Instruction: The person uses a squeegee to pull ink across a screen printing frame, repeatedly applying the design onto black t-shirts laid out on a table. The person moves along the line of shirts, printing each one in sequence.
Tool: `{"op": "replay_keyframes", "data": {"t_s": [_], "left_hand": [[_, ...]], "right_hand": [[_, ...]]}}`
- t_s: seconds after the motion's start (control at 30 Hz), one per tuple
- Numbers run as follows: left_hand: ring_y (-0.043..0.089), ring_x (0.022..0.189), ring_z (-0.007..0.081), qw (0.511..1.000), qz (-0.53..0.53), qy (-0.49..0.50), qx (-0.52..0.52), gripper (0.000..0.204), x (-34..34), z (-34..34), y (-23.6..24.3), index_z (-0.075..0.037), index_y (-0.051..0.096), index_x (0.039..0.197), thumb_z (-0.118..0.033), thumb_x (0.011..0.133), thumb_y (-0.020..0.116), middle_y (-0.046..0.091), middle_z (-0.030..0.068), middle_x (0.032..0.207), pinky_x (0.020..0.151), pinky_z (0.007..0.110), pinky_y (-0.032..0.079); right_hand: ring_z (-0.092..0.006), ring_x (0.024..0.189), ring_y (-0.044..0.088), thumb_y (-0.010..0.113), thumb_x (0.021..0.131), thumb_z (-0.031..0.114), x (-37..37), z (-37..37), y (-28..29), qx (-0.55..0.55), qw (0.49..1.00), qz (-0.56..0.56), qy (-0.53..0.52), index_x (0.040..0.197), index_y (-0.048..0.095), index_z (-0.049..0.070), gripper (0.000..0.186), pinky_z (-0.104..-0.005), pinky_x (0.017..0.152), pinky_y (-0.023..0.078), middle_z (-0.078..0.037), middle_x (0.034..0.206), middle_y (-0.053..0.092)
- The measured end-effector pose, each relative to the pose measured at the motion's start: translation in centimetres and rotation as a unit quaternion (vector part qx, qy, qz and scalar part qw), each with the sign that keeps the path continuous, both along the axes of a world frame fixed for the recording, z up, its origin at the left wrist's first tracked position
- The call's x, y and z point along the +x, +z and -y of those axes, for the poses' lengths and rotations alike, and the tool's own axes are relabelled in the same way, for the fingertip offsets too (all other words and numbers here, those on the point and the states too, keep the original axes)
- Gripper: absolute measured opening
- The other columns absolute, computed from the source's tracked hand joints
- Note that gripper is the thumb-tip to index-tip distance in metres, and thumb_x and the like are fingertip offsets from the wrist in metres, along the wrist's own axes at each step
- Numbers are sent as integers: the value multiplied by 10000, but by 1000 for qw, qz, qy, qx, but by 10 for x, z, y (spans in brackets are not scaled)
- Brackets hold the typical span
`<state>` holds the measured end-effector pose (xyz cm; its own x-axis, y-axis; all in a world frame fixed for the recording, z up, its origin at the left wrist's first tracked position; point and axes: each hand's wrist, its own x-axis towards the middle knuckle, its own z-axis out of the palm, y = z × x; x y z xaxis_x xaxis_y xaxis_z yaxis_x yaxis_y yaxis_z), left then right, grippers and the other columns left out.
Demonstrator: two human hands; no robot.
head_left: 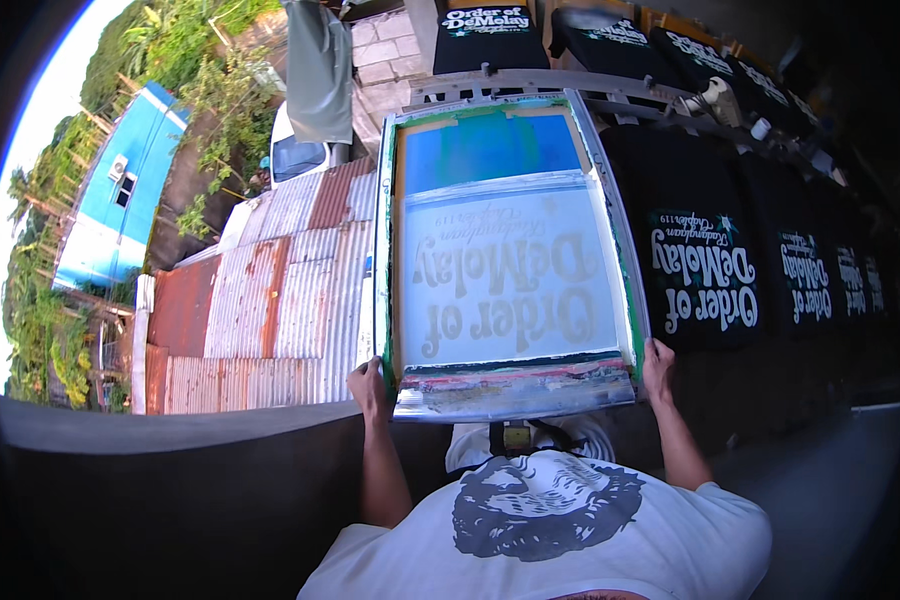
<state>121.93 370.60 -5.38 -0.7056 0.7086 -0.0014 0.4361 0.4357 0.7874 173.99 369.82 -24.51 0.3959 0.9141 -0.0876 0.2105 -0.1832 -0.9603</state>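
Observation:
A screen-printing frame lies in front of my body, its long sides running away from me. Green tape lines its edges, blue covers the far end of the mesh, and pale upside-down lettering shows through the whitish mesh. At the near left corner my left hand is closed round the frame's edge. My right hand grips the opposite near corner in the same way. The undersides of both hands' grips are hidden. What lies beneath the frame cannot be seen.
Black shirts with white print lie in a row to the right. More black shirts line the far side, beyond a metal rail. A dark ledge borders the left, with rusty corrugated roofing outside it.

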Motion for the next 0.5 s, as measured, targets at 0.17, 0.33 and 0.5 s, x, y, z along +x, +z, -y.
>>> {"op": "replay_keyframes", "data": {"t_s": [0.17,0.33,0.5], "left_hand": [[513,667,161,1000,-16,-20,-11,378,-7,-19,-1,146,698,881,-229,905,658,619,100,690,650,375,437],[589,699,201,999,-37,-34,-18,397,-14,-35,1,142,715,934,-248,895,656,679,159,735,706,389,479],[620,695,219,995,-81,-39,-31,424,-24,-47,-5,136,723,945,-279,882,664,681,172,728,715,385,494]], "right_hand": [[-172,585,413,499,1045,215,-24,11,1,-4,999,-30,-30,808,549,-59,366,-376,572,359,-130,618,452],[-165,598,425,495,1046,224,-40,7,-16,-26,999,-27,-35,807,551,-53,371,-380,582,362,-127,625,457],[-200,590,436,496,1040,217,-42,-7,-33,-48,998,-34,-38,793,537,-57,371,-404,587,370,-157,624,466]]}}
